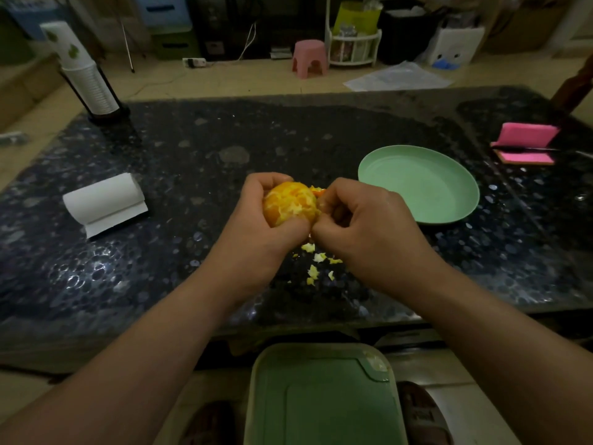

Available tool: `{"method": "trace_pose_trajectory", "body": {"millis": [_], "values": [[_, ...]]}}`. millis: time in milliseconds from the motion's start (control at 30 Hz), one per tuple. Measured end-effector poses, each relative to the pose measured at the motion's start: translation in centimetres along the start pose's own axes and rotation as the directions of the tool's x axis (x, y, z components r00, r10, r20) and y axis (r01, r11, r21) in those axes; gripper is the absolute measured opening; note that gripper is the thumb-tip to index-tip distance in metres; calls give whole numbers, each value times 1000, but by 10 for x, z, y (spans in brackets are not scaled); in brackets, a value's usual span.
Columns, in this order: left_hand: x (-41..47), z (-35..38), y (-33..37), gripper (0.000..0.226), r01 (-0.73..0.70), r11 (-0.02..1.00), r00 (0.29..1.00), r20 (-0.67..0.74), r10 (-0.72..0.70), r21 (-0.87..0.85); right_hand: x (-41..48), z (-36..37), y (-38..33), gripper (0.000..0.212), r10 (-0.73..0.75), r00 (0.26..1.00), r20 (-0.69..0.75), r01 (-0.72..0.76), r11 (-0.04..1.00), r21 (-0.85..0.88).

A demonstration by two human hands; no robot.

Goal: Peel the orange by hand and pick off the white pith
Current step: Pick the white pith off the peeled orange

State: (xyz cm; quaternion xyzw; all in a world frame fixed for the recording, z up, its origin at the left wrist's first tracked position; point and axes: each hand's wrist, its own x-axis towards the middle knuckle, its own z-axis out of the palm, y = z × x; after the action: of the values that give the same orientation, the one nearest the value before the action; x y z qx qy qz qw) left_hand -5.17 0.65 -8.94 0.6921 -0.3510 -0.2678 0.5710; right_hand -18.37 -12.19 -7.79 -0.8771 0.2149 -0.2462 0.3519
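Fruit: a round peeled orange, its surface pale yellow-orange, matt and rough with clinging pith, is held above the middle of the table.
Left hand: the left hand is wrapped round the fruit from the left and beneath, with the fingers curled over its far side.
Right hand: the right hand is bunched narrow, its fingertips pinched against the fruit's right side; what lies between them is hidden by the knuckles.
Rind: a small scrap of bright orange rind is seen at the fruit's upper right edge.
Pith: ragged pale-yellow pith crumbs are scattered on the table below the hands.
Table: a dark, glossy, speckled stone tabletop (pebble-like flecks throughout).
Plate: a shallow round mint-green plate is set just right of the right hand.
Paper: a white paper-towel roll is laid well to the left.
Cups: a tall stack of white ribbed paper cups is placed at the far left corner.
Pads: flat pink rectangular pads are seen at the far right.
Bin: a pale green rectangular plastic lid is seen below the near table edge, between the forearms.
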Motion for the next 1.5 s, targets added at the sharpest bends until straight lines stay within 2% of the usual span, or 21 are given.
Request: {"method": "trace_pose_trajectory", "body": {"millis": [133, 267, 400, 567, 700, 800, 933, 1067, 1167, 1267, 1333, 1400, 1500], "values": [[3, -1, -1, 56, 64, 983, 998, 37, -59, -175, 2, -3, 1, 15, 45, 997, 62, -55, 984, 172], [5, -2, 0, 53, 116, 927, 993, 61, -101, -357, 4, -6, 6, 11, 64, 992, 106, -89, 963, 253], [6, -3, -2, 52, 130, 916, 992, 56, -117, -381, 4, -7, 3, 4, 53, 991, 124, -88, 949, 304], [6, -2, -3, 55, 117, 948, 993, 30, -113, -295, 3, -3, 5, 5, 21, 998, 66, -30, 988, 151], [2, 0, -3, 56, 52, 996, 998, -20, -53, -72, 0, 1, 6, 5, -32, 999, 19, 33, 998, -56], [0, 0, -4, 54, -18, 995, 999, -42, 22, 99, -1, 5, 8, 6, -79, 997, -5, 77, 985, -155], [-2, 2, -5, 53, -51, 989, 998, -31, 56, 136, -2, 7, 7, 9, -71, 997, -39, 64, 985, -163], [-3, 5, -2, 55, -41, 992, 998, -36, 46, 121, -2, 6, 3, 13, -17, 997, -75, 11, 997, -73], [-3, 4, 0, 53, -18, 999, 1000, -20, 19, 32, -3, 3, 1, 13, 16, 999, -50, -15, 999, 36], [-2, 6, 0, 51, 50, 983, 999, 14, -49, -176, -1, 1, 3, 14, 66, 997, -29, -62, 991, 117], [-1, 7, 1, 51, 134, 912, 991, 35, -131, -387, 1, 1, 6, 15, 94, 995, -27, -90, 987, 130], [0, 7, 5, 55, 232, 786, 972, 103, -212, -573, 3, 0, 9, 16, 117, 993, -30, -113, 986, 119], [1, 3, 10, 48, 330, 651, 942, 196, -271, -684, 2, 0, 8, 19, 123, 992, -15, -119, 982, 148]]}}
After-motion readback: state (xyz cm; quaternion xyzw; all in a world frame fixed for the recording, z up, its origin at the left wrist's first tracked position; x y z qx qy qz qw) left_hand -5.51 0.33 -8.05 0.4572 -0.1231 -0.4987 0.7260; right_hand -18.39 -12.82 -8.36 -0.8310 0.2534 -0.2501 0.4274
